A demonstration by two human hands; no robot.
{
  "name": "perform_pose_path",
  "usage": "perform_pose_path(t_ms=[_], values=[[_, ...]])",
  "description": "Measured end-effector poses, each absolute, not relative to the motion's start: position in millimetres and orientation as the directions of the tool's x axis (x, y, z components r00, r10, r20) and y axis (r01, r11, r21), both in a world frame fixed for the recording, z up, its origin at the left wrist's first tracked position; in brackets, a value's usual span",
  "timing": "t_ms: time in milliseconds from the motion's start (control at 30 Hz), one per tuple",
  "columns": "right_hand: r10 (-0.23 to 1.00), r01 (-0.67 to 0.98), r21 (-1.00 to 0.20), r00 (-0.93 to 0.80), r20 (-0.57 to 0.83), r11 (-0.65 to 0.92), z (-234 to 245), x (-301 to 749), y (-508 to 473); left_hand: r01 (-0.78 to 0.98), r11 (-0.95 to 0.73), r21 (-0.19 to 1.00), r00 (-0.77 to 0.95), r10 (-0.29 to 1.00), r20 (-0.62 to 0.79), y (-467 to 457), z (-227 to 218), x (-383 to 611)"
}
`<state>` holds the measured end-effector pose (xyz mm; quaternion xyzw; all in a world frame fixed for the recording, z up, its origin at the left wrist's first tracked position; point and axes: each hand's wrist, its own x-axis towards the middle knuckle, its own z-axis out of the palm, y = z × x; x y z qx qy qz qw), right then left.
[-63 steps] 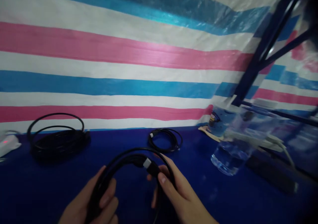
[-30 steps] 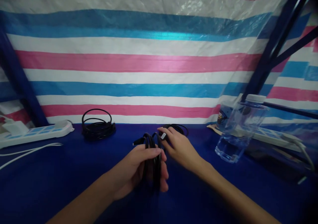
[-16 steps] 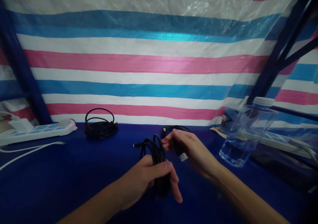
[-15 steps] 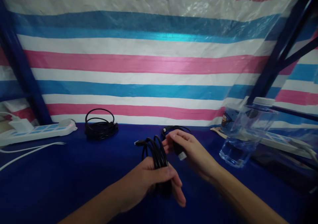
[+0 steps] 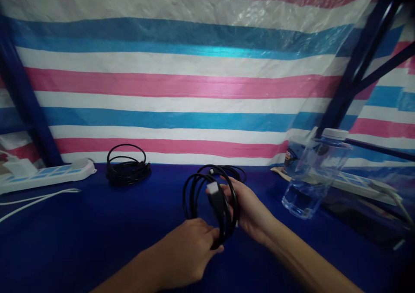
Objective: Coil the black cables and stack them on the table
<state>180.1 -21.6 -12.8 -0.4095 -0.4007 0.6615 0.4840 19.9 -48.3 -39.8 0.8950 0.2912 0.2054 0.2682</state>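
A black cable (image 5: 235,202), wound in several loops, is held up between my two hands over the blue table. My left hand (image 5: 191,249) is closed around the lower part of the loops. On the far right side of the coil, my right hand (image 5: 248,204) grips the cable, its fingers partly hidden behind the loops. One silver-tipped connector (image 5: 213,188) points upward inside the coil, close to my right fingers. Behind it, a second black cable (image 5: 238,172) lies coiled on the table, partly covered by the held one.
Another black cable coil (image 5: 128,172) rests at the back left, beside a white power strip (image 5: 65,172) and white cords (image 5: 42,198). To the right stand a clear water bottle (image 5: 304,193) and a second power strip (image 5: 359,185). A dark flat object (image 5: 359,219) lies nearby.
The held coil has turned and its loops now open toward me. My right hand has come onto the coil's right side; the connector now points up. My left hand has rotated palm-down.
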Motion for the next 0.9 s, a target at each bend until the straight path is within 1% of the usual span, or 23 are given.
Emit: perform_pose_path(t_ms=[67, 133, 167, 233, 300, 367, 400, 467, 533, 567, 633, 700, 767, 833, 900], values=[[0.965, -0.380, -0.906, -0.243, -0.095, -0.185, -12, 184, -18, 0.414, -0.771, 0.484, 0.743, 0.594, 0.309, -41, -44, 18], [0.929, -0.410, -0.896, -0.370, -0.006, -0.169, -9, 185, -20, 0.413, -0.793, 0.447, 0.736, 0.580, 0.349, -37, -43, 15], [0.903, -0.395, -0.905, -0.427, 0.032, -0.155, -9, 185, -23, 0.401, -0.802, 0.442, 0.742, 0.567, 0.356, -36, -41, 14], [0.848, -0.288, -0.952, -0.527, 0.065, -0.106, -9, 184, -29, 0.344, -0.834, 0.431, 0.793, 0.504, 0.343, -36, -38, 12], [0.784, -0.154, -0.987, -0.618, 0.063, -0.041, -12, 183, -35, 0.286, -0.857, 0.428, 0.845, 0.436, 0.309, -37, -36, 11], [0.702, -0.062, -0.998, -0.712, 0.026, -0.025, -15, 182, -38, 0.286, -0.840, 0.461, 0.873, 0.426, 0.236, -40, -34, 10], [0.672, -0.049, -0.998, -0.740, 0.010, -0.038, -16, 182, -39, 0.303, -0.816, 0.493, 0.877, 0.442, 0.192, -42, -33, 11], [0.678, -0.083, -0.995, -0.735, 0.026, -0.052, -16, 182, -41, 0.346, -0.725, 0.596, 0.865, 0.492, 0.096, -47, -30, 12], [0.724, -0.137, -0.990, -0.685, 0.081, -0.019, -15, 180, -44, 0.354, -0.595, 0.721, 0.849, 0.528, 0.019, -53, -29, 14], [0.745, -0.148, -0.989, -0.660, 0.101, 0.004, -14, 180, -44, 0.335, -0.535, 0.776, 0.843, 0.539, 0.008, -55, -31, 15], [0.777, -0.132, -0.990, -0.619, 0.116, 0.043, -13, 178, -46, 0.273, -0.450, 0.850, 0.817, 0.576, 0.043, -58, -36, 19], [0.796, -0.044, -0.996, -0.600, 0.085, 0.073, -15, 177, -46, 0.228, -0.393, 0.891, 0.750, 0.654, 0.097, -58, -45, 24], [0.808, 0.041, -0.995, -0.587, 0.053, 0.095, -18, 176, -46, 0.231, -0.338, 0.912, 0.677, 0.729, 0.099, -57, -52, 27], [0.827, 0.057, -0.990, -0.556, 0.076, 0.129, -20, 175, -46, 0.274, -0.300, 0.914, 0.639, 0.767, 0.060, -55, -54, 29], [0.848, 0.034, -0.983, -0.512, 0.136, 0.179, -22, 174, -46, 0.331, -0.293, 0.897, 0.623, 0.782, 0.025, -54, -49, 30]])
